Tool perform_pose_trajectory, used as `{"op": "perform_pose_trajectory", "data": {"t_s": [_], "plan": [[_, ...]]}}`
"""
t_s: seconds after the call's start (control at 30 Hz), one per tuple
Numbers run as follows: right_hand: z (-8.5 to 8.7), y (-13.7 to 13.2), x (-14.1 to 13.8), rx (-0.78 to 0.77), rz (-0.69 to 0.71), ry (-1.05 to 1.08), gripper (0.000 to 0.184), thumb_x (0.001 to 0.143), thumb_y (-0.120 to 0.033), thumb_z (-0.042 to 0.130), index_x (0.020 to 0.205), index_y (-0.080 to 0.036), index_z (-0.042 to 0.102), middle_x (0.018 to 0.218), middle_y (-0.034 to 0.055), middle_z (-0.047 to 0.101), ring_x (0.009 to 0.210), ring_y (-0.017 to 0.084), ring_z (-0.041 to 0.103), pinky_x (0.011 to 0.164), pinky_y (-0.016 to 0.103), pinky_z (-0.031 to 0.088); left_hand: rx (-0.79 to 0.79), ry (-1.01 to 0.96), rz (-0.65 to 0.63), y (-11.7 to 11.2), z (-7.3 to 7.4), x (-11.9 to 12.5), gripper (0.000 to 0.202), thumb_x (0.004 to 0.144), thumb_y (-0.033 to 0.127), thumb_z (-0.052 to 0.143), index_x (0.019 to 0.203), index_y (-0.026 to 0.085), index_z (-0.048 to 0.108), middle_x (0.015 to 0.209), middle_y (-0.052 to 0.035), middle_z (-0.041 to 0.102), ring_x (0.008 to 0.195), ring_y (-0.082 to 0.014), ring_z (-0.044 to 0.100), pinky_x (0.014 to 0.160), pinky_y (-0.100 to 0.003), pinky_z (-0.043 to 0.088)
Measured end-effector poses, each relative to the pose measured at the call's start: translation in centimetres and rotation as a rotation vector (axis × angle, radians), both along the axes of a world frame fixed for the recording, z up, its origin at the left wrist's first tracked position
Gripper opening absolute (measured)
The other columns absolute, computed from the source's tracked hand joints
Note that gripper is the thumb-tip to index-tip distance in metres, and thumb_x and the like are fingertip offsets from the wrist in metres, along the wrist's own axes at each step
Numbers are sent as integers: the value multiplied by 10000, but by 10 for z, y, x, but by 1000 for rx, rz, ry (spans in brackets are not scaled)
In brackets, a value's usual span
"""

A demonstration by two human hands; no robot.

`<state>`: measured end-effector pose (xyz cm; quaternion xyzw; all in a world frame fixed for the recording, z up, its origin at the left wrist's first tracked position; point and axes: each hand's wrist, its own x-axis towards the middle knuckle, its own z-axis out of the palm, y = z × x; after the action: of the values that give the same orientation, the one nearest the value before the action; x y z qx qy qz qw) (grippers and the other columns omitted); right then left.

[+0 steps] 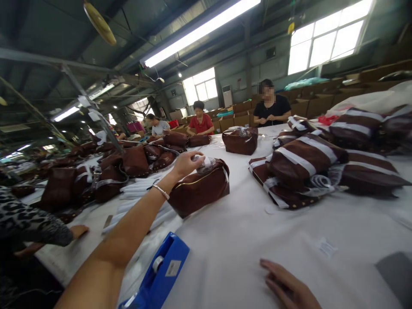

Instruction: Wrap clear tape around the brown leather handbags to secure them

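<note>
My left hand (187, 163) reaches far out over the white table (244, 240) and closes on the top of a brown leather bag (199, 189), where clear plastic wrapping sits under the fingers. A bracelet shows on that wrist. My right hand (288, 285) rests flat on the white cloth at the bottom edge, fingers stretched out, holding nothing. A blue tape dispenser (161, 272) lies beside my left forearm.
A pile of brown bags wrapped with white bands (322, 163) lies right. More brown bags (106, 176) crowd the left side, one (240, 140) stands at centre back. White paper rolls (138, 193) lie under my arm. Other people sit along the far edge; a patterned sleeve (28, 225) enters left.
</note>
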<state>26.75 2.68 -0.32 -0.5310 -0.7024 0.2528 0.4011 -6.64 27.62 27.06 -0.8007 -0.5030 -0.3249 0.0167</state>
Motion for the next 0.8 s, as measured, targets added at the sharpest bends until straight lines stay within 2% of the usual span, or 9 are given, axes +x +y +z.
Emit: {"op": "perform_pose_trajectory", "data": {"t_s": [0.07,0.17,0.27,0.37,0.47,0.57,0.67,0.73,0.8], "plan": [[23,-7,0,-31,-105,117,606,888,-523,618,1448,-321,505,1396,85,594,1177,294,646,941,392,588,-84,-167,-133,-37,24,6,489,877,570,558,1044,149,742,887,-43,717,791,-165,606,770,-269,452],[60,-25,3,-9,-116,256,897,884,-605,593,1592,-322,122,1590,115,337,1386,313,446,1088,498,455,-421,-355,-282,-93,43,16,564,823,629,610,1007,114,748,763,-35,673,650,-131,540,637,-248,425],[91,-51,1,-43,-31,315,992,831,-718,575,1596,-299,103,1630,108,235,1478,333,268,1167,547,318,-699,-403,-364,-128,37,31,636,821,665,593,1083,101,728,702,-35,641,557,-113,500,539,-233,387],[105,-79,-8,-228,-54,435,853,853,-647,609,1559,-305,275,1609,75,308,1464,328,306,1172,532,328,-663,-301,-372,-135,5,48,649,872,671,511,1114,106,719,806,-66,699,649,-154,595,621,-269,471],[103,-102,-13,-548,-174,637,682,918,-622,520,1511,-325,362,1509,80,478,1306,326,536,983,502,545,-390,-75,-325,-135,-37,57,499,890,532,580,1166,136,703,1092,-97,729,935,-226,670,866,-340,513],[97,-119,-6,-705,-288,648,766,928,-710,385,1564,-310,235,1478,130,505,1141,324,658,824,488,617,-325,-12,-372,-157,-71,53,433,901,433,602,1229,161,673,1254,-92,690,1131,-245,642,991,-350,489],[99,-129,7,-457,-379,237,853,904,-693,472,1589,-296,154,1498,157,469,1156,342,644,884,523,588,-362,-6,-492,-208,-100,39,414,948,451,545,1268,212,653,1286,-54,680,1200,-231,622,1056,-348,468],[105,-129,10,-105,-380,-159,784,900,-609,566,1560,-297,281,1522,129,443,1301,353,530,1044,545,486,-323,34,-514,-246,-121,28,463,942,472,560,1338,234,600,1363,-56,630,1267,-236,580,1100,-369,442],[113,-121,6,199,-269,-462,692,915,-508,609,1528,-303,362,1551,87,409,1413,343,391,1163,546,351,-228,85,-444,-275,-144,21,602,893,485,637,1420,223,516,1471,-95,527,1367,-280,482,1152,-443,391]]}}
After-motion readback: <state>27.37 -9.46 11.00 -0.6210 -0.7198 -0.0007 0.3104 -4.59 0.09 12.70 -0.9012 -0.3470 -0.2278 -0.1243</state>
